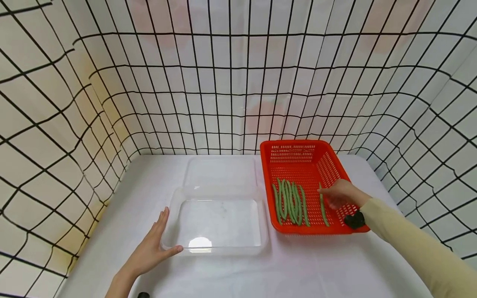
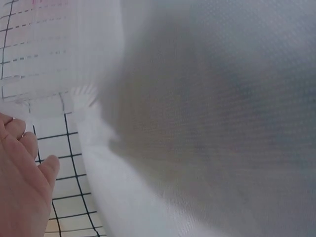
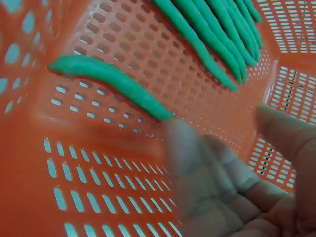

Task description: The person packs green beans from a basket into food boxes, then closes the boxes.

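Observation:
In the head view a red plastic basket (image 1: pixel 290 142) holds several green beans (image 1: pixel 290 203) lying side by side. One separate green bean (image 1: pixel 322 207) lies to their right, along the basket's right side. My right hand (image 1: pixel 340 193) reaches into the basket at that bean. In the right wrist view a fingertip (image 3: pixel 180 131) overlaps the bean's end, while the thumb (image 3: pixel 281 128) stands well apart from the fingers. My left hand (image 1: pixel 150 244), fingers extended, is at the near left corner of a clear plastic box (image 1: pixel 262 225), its thumb at the front rim.
Behind the box lies a clear flat lid (image 1: pixel 220 171). A white cloth (image 1: pixel 298 269) covers the table. Black wire grid panels (image 1: pixel 231 91) rise along the back and both sides, with white sheeting behind them.

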{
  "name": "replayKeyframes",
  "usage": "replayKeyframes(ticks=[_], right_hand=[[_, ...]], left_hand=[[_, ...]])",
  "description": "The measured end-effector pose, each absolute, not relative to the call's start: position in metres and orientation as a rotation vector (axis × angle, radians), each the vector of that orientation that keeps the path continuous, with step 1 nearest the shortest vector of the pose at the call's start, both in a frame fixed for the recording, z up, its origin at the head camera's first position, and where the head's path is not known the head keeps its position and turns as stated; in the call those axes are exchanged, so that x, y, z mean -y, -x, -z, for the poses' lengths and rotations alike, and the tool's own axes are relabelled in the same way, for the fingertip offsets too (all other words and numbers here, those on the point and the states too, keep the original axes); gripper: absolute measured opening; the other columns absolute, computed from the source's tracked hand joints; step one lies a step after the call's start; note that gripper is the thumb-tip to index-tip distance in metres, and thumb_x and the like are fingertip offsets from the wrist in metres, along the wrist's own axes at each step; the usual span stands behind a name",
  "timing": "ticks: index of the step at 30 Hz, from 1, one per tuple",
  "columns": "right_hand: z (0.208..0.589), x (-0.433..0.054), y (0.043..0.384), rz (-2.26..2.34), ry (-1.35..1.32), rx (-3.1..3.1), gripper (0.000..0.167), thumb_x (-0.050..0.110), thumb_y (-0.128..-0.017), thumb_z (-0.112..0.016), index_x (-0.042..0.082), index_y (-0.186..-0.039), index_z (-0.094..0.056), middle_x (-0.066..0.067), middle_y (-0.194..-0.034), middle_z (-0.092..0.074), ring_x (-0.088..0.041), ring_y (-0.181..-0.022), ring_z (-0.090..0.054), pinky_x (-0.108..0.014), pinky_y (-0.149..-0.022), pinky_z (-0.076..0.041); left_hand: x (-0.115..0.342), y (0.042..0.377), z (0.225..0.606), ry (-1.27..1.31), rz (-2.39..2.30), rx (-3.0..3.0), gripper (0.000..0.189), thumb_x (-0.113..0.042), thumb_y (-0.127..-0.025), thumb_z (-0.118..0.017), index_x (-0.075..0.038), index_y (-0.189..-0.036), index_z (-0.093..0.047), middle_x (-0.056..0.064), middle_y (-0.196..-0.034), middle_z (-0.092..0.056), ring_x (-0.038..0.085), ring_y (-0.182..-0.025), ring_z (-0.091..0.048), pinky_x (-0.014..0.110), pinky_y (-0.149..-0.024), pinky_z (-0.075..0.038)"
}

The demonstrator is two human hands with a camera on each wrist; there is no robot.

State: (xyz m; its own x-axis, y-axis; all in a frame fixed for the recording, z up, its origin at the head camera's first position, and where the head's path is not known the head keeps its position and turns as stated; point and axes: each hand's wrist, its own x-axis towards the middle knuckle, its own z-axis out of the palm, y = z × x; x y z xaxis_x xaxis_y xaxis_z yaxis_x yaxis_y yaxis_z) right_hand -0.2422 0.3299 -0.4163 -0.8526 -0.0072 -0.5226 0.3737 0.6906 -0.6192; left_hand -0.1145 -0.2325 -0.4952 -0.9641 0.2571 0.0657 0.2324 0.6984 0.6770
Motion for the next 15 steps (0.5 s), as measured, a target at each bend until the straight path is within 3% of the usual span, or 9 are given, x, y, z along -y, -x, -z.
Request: replayKeyframes(ticks=[8,15], right_hand=[[0.4175,-0.3284,0.2368,0.881,-0.255,-2.423,0.031,0.024,-0.089,-0.067,-0.004,-0.082,-0.056,-0.007,-0.063,-0.058,-0.019,-0.057,-0.065,-0.033,-0.061,-0.056],[0.415,-0.3247,0.2398,0.783,-0.23,-2.388,0.034,0.021,-0.087,-0.069,-0.009,-0.098,-0.058,-0.012,-0.077,-0.061,-0.021,-0.063,-0.065,-0.032,-0.065,-0.056]], left_hand=[[0.2332,0.1134,0.4955,-0.42,-1.143,-2.856,0.11,-0.046,-0.078,-0.075,-0.029,-0.153,0.003,0.004,-0.158,0.001,0.046,-0.138,-0.007,0.065,-0.103,-0.014],[0.2316,0.1151,0.4963,-0.426,-1.149,-2.853,0.111,-0.045,-0.077,-0.076,-0.029,-0.153,0.003,0.009,-0.158,-0.001,0.043,-0.139,-0.007,0.063,-0.105,-0.013]])
